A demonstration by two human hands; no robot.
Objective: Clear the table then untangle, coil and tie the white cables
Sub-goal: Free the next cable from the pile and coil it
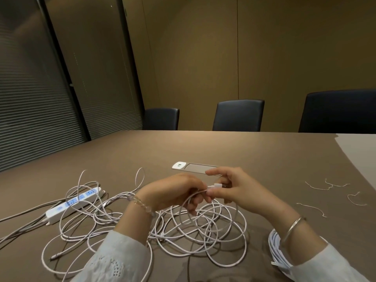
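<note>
Above the tangled cables (183,226), right hand (230,190) pinches the plug end (216,186), left hand (177,194) grips its cord; best feed loops evenly, unkinked.

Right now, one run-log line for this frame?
stage: untangling | left hand: grips cable | right hand: pinches cable plug | tangled cables: on table | coiled cable: by right wrist | power strip: left

Held above the brown table (244,147): a white cable plug (216,186), pinched by the right hand (234,188), its cord gripped in the left hand (175,192). Sprawled beneath, toward the near edge: tangled white cables (183,231). Toward the left edge, a white power strip (71,204); by the right sleeve, a coiled cable bundle (274,247).
</note>
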